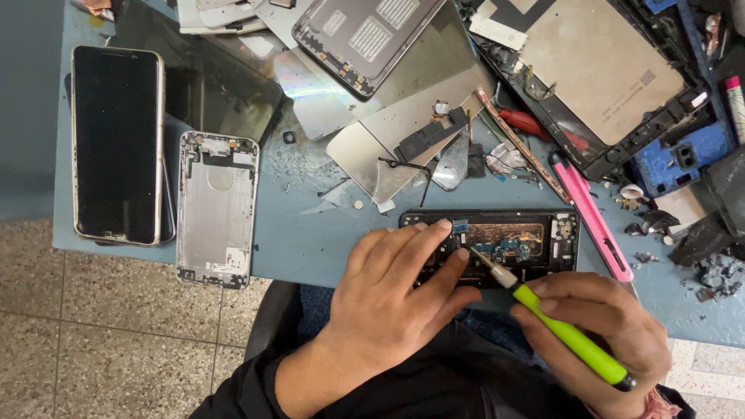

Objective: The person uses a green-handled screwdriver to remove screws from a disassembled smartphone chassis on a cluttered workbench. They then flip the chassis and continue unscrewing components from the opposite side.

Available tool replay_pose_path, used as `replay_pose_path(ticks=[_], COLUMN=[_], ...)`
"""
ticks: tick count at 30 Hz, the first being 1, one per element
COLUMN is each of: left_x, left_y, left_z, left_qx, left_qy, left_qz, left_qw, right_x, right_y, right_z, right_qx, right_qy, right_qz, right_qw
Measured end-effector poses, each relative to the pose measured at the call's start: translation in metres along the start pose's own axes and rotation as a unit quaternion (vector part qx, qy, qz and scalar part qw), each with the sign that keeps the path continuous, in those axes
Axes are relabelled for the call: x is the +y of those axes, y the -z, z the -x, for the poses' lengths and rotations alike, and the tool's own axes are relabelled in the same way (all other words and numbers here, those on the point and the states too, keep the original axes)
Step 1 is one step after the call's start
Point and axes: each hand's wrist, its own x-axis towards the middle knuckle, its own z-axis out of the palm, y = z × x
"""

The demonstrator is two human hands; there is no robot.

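Observation:
An opened black phone (535,242) lies at the near edge of the blue table (310,240), its circuit boards exposed. My left hand (396,291) rests flat on the phone's left half and pins it down with the fingers. My right hand (613,326) grips a bright green screwdriver (570,337). The metal tip touches the small board inside the phone, just beside my left index finger.
A black-screened phone (116,143) and a bare silver phone back (216,208) lie at the left. A pink utility knife (594,217) lies right of the open phone. Metal plates, a tablet frame (597,70) and loose scraps crowd the far side.

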Motion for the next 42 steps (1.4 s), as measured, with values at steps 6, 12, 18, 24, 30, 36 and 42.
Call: replay_pose_path(ticks=[6, 12, 18, 24, 30, 36, 42], left_x=[0.0, 0.0, -0.002, -0.003, -0.004, -0.004, -0.003], left_y=[0.003, 0.003, 0.004, 0.005, 0.001, 0.003, 0.006], left_z=[-0.002, -0.003, -0.001, 0.004, 0.005, 0.001, -0.002], left_qx=[0.004, 0.013, 0.028, 0.054, 0.08, 0.066, 0.05], left_qy=[-0.005, -0.008, -0.022, -0.042, -0.033, -0.049, -0.055], left_qz=[-0.004, 0.001, 0.016, 0.045, 0.041, 0.023, 0.006], left_qw=[1.0, 1.0, 0.999, 0.997, 0.995, 0.996, 0.997], right_x=[0.003, 0.0, 0.01, 0.007, 0.019, 0.009, -0.012], right_y=[-0.005, -0.005, 0.008, 0.019, 0.006, 0.031, -0.005], right_z=[-0.013, 0.004, 0.015, 0.029, 0.033, 0.001, -0.056], right_qx=[-0.02, 0.084, 0.037, -0.062, 0.059, 0.102, -0.138], right_qy=[0.019, -0.069, -0.026, -0.015, -0.015, -0.198, -0.025], right_qz=[0.05, 0.078, 0.008, -0.061, -0.396, -0.31, 0.199], right_qw=[0.998, 0.991, 0.999, 0.996, 0.916, 0.924, 0.97])
